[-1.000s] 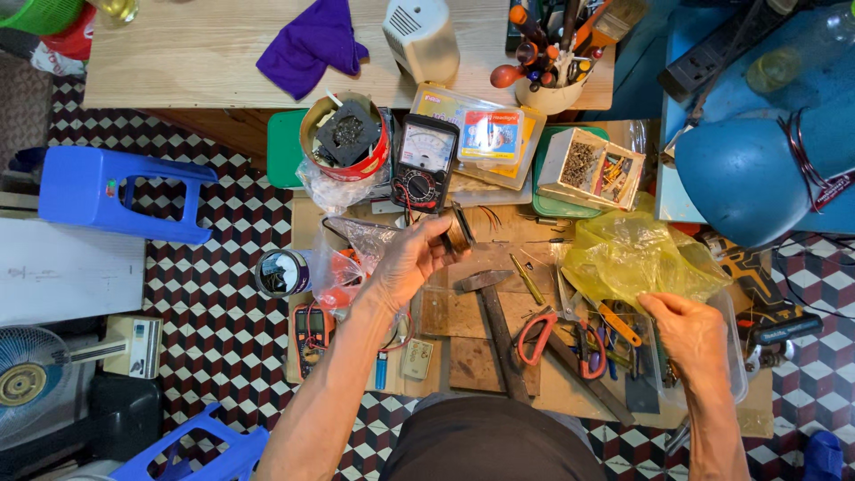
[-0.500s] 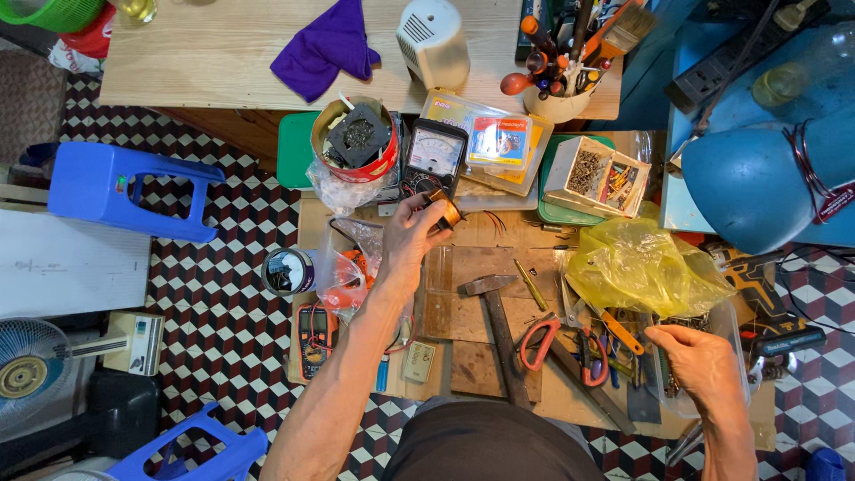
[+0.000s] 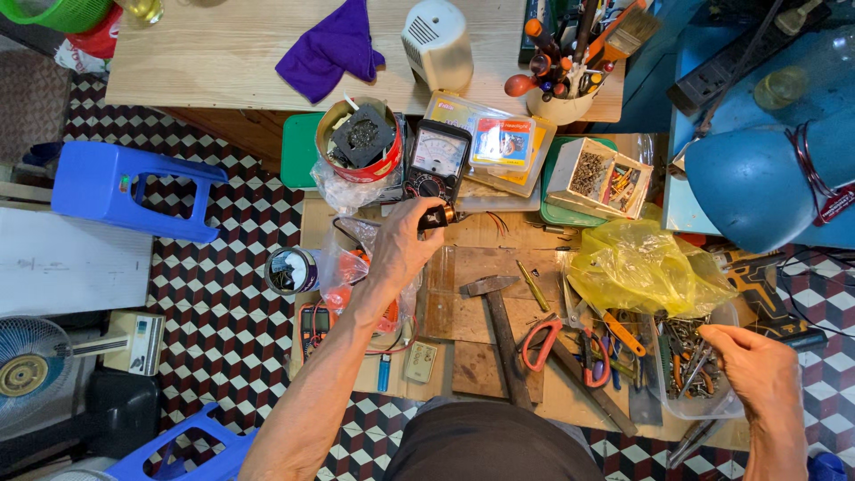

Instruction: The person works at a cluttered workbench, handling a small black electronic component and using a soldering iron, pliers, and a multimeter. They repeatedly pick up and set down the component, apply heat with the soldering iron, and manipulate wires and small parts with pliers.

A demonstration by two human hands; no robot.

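Low wooden board [image 3: 472,294] with hammer [image 3: 494,321], red-handled pliers [image 3: 539,343], yellow bag [image 3: 637,267], blue lighter [image 3: 383,372].

purple cloth [image 3: 331,49], hammer [image 3: 495,313] (head up), yellow bag [image 3: 634,267], blue stool [image 3: 125,189]

On the counter [image 3: 463,294] a hammer [image 3: 499,330] lies in the middle, a meter [image 3: 436,160] behind it beside a can [image 3: 361,142] on its left, a plastic bag [image 3: 637,267] to its right, with a tub of tools [image 3: 690,365] in front of the bag.
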